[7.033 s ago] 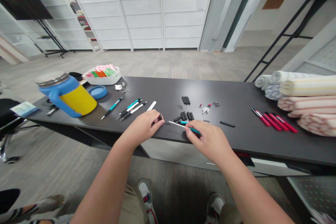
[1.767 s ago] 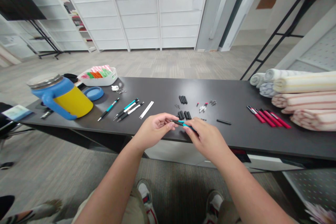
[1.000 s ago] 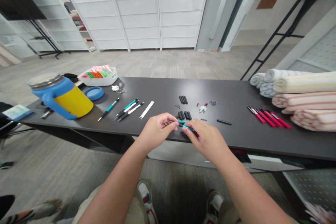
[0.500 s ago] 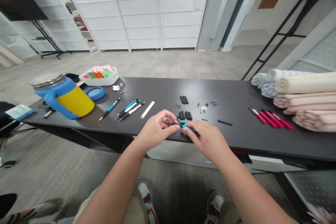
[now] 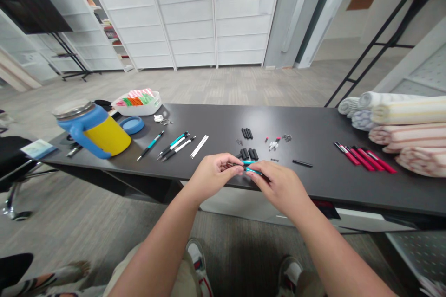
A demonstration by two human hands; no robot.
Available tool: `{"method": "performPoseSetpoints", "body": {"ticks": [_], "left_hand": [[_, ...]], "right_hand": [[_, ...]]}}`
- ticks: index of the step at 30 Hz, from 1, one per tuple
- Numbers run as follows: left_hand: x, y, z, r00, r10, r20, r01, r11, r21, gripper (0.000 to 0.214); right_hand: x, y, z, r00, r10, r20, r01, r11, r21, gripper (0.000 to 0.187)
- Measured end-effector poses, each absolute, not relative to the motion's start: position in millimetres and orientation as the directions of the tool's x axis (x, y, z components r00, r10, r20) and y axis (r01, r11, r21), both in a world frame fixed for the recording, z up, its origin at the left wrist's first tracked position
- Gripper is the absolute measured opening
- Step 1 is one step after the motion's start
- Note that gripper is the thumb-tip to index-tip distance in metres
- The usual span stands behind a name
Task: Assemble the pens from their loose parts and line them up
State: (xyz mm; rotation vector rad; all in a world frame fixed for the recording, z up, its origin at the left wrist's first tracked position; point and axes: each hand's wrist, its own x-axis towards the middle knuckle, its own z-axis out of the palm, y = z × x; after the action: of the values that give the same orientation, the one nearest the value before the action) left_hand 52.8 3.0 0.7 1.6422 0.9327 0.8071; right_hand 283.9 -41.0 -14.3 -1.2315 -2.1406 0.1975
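My left hand (image 5: 216, 172) and my right hand (image 5: 279, 182) meet over the front edge of the dark table, both closed on one teal-and-black pen (image 5: 254, 171). The left fingers wrap the black end and hide most of it. On the teal barrel, the right thumb and fingers pinch. Just behind the pen lies another teal piece (image 5: 248, 162), partly covered by the hands. Black rubber grips (image 5: 249, 153) rest in a row beyond it, with a second row of black pieces (image 5: 247, 133) farther back. Small springs (image 5: 239, 142) and white-and-red pen parts (image 5: 273, 144) sit nearby.
Assembled pens (image 5: 174, 147) and white refills (image 5: 199, 146) lie left. To the right are a black tube (image 5: 302, 163), red pen barrels (image 5: 365, 158) and rolled towels (image 5: 411, 134). A blue-yellow jug (image 5: 111, 137), blue lid (image 5: 131, 124) and white basket (image 5: 139, 109) stand far left.
My left fingers have slid along the pen toward my right hand, covering the black section that showed between them. The whole view has shifted slightly; the table items stay put.
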Motion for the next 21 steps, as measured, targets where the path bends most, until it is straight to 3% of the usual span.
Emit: {"method": "performPoseSetpoints", "body": {"ticks": [3, 7, 14, 18, 21], "left_hand": [[51.6, 2.9, 1.1, 0.473, 0.874, 0.108, 0.168, -0.21, 0.963, 0.022], [50.0, 3.3, 0.7, 0.462, 0.881, 0.098, 0.169, -0.196, 0.966, 0.038], [49.3, 3.3, -4.2, 0.45, 0.885, 0.119, 0.183, -0.222, 0.958, 0.022], [48.1, 1.1, -4.4, 0.448, 0.876, 0.178, 0.207, -0.295, 0.933, 0.018], [47.8, 2.5, -5.2, 0.433, 0.884, 0.176, 0.181, -0.276, 0.944, 0.018]], "right_hand": [[284.0, -40.9, -14.7, -0.344, 0.819, 0.46, 0.722, 0.544, -0.427, 0.022], [283.7, -40.7, -15.0, -0.34, 0.831, 0.44, 0.726, 0.529, -0.439, 0.022], [284.2, -41.8, -14.8, -0.347, 0.834, 0.429, 0.73, 0.528, -0.435, 0.022], [284.5, -43.1, -11.0, -0.335, 0.85, 0.406, 0.695, 0.514, -0.502, 0.02], [286.0, -44.4, -7.5, -0.234, 0.892, 0.387, 0.631, 0.443, -0.637, 0.022]]}}
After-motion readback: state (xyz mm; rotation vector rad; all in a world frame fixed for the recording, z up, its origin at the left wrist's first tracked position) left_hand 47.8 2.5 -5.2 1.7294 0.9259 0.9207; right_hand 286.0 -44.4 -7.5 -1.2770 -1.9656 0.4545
